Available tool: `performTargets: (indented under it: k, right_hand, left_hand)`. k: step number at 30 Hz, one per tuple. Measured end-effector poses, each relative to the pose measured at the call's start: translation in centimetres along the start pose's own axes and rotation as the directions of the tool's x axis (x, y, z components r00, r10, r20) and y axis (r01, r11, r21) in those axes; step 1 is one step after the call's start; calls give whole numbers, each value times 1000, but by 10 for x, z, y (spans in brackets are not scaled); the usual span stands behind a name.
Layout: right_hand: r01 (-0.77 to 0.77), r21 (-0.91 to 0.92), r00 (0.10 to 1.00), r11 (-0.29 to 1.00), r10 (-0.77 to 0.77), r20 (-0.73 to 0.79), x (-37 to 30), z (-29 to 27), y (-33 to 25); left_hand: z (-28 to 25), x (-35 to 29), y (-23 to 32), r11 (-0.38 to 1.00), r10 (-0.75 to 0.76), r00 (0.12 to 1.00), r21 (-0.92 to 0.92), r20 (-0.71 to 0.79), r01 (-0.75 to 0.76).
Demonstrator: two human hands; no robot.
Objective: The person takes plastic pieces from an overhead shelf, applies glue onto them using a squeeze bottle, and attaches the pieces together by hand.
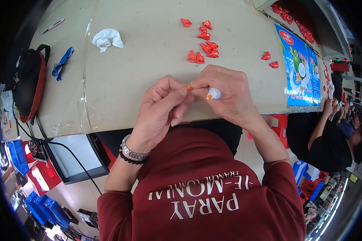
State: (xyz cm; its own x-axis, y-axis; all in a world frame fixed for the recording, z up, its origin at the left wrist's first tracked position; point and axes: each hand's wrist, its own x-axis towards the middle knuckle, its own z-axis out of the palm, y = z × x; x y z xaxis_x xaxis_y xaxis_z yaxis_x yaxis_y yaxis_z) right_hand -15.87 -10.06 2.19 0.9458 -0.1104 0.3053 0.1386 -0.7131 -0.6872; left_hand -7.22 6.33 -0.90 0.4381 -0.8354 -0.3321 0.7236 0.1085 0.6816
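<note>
Just beyond the table's near edge, my two hands meet over the tabletop. My left hand (159,108) pinches a tiny red and gold piece (188,87) between thumb and forefinger, with its other fingers curled. The piece is mostly covered by fingertips, so its kind does not show. The thumb and forefinger of my right hand (233,94) touch the same piece from the other side. Tucked in my right hand is a small white tube with an orange tip (215,94), pointing down and left. Several glossy red plastic pieces (200,58) lie beyond my hands.
On the beige tabletop (140,48) lie a crumpled white tissue (107,39), a blue cloth strip (62,63) and a pen (53,25). A black and red bag (30,84) sits left. Two red pieces (266,56) lie beside a blue printed sheet (299,66). Another person (326,136) works at right.
</note>
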Motion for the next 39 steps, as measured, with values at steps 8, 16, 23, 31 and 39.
performTargets:
  k: [8, 16, 23, 31, 39]
  right_hand:
    - [-3, 12, 1000, 1000, 3, -4, 0, 2, 2]
    - [-9, 39, 1000, 999, 9, -12, -1, 3, 2]
    - [-15, 52, 1000, 999, 16, -14, -1, 4, 1]
    - [-18, 60, 1000, 998, 19, -25, 0, 5, 0]
    - [-4, 59, 999, 998, 7, -50, 0, 6, 0]
  left_hand:
    - [-1, 1, -1, 1000, -8, 1000, -7, -9, 8]
    - [0, 0, -1, 1000, -16, 1000, 1, -16, 16]
    - [0, -1, 0, 1000, -15, 1000, -3, -20, 15]
    - [1, -1, 0, 1000, -4, 1000, 19, -21, 4]
    - [1, 0, -1, 1000, -4, 1000, 13, -19, 5]
